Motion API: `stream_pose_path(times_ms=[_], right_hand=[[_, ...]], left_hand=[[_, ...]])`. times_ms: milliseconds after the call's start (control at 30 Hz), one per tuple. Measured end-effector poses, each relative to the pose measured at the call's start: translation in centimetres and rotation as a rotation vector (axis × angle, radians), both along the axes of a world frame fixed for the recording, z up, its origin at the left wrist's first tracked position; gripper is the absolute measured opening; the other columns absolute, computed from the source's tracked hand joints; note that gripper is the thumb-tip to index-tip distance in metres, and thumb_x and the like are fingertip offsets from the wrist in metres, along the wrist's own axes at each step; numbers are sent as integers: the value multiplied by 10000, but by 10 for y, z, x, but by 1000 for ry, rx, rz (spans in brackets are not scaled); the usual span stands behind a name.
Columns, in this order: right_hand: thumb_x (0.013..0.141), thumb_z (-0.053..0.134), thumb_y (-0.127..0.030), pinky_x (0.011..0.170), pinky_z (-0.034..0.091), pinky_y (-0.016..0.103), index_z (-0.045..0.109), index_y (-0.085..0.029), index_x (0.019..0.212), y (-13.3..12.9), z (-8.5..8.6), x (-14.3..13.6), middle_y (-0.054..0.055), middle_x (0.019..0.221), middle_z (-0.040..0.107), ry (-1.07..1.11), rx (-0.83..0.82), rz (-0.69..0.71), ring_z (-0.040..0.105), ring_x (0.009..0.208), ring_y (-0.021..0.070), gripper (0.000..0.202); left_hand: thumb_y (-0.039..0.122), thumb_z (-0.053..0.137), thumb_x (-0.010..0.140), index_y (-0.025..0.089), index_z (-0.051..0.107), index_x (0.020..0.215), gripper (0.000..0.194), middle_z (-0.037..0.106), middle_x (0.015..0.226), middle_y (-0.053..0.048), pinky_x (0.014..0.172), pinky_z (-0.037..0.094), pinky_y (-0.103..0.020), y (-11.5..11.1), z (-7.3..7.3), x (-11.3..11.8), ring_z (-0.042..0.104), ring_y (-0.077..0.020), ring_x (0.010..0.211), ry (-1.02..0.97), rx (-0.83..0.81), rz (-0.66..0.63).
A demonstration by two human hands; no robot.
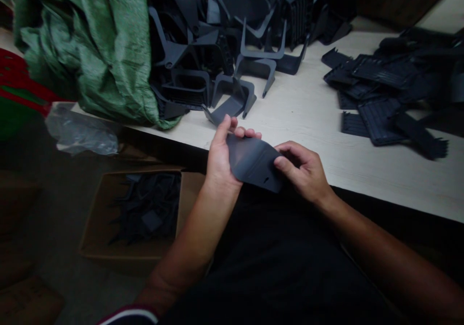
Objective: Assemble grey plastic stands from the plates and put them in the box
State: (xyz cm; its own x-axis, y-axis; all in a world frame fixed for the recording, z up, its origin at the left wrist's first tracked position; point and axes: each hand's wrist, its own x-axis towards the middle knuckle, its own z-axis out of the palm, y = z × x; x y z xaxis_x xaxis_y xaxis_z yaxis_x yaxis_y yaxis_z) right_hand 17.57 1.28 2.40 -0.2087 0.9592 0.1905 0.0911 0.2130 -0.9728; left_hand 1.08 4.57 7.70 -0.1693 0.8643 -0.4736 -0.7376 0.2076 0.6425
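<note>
A dark grey curved plastic part (253,161) is held between both hands in front of the table's edge. My left hand (223,158) wraps round its left side, with the thumb and fingertips showing past its upper edge. On the right side, my right hand (302,168) grips the part's edge between thumb and curled fingers. A small dark slot shows near the part's lower right. Just beyond my left fingertips, a bracket-shaped grey part (232,105) rests on the table.
Grey bracket parts (213,49) are piled on the pale table (297,117), beside a green woven sack (119,49). Flat dark ribbed parts (384,117) lie to the right. Below left, a cardboard box (190,190) holds dark parts; clear plastic (81,129) hangs near the table's corner.
</note>
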Motion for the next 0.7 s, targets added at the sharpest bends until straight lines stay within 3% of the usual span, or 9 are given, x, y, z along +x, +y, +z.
stream_pose_path(times_ms=[133,233,300,433,533,700], right_hand=[[1035,678,-497,688,513,314,779,-227,892,-10,-16,4,13,803,730,25,21,-127,653,722,181,321],[1014,717,-470,619,477,294,792,-224,841,-12,-15,5,-4,720,701,20,46,-208,618,647,162,309],[994,746,-450,587,456,279,788,-214,788,-10,-8,6,-6,685,696,3,52,-210,610,620,150,316],[982,767,-432,525,392,258,762,-194,708,-6,13,1,-11,621,662,10,52,-210,561,562,120,363],[991,758,-442,506,351,257,712,-186,640,-1,26,-5,-18,574,591,3,68,-195,507,542,107,437],[998,734,-509,486,278,265,607,-178,541,16,38,-9,-37,529,423,-21,67,-118,386,519,90,579]], left_hand=[[452,747,969,195,670,1055,282,659,620,41,799,631,-307,4,-18,-10,749,-168,664,1,-1,-41],[496,759,940,214,668,1081,329,746,714,2,723,600,-267,3,-31,-18,766,-177,696,312,158,20],[503,760,936,234,681,1085,318,783,786,-14,720,588,-265,0,-33,-23,777,-184,732,531,306,28],[551,635,1004,207,744,867,386,769,780,-53,686,557,-295,-6,-26,-28,754,-202,739,706,476,-154],[560,568,1027,209,709,720,487,690,662,-34,589,496,-299,-4,-23,-33,678,-181,628,711,474,-164],[628,564,1015,229,653,711,509,589,608,4,557,455,-304,2,-25,-45,590,-159,569,714,429,-192]])
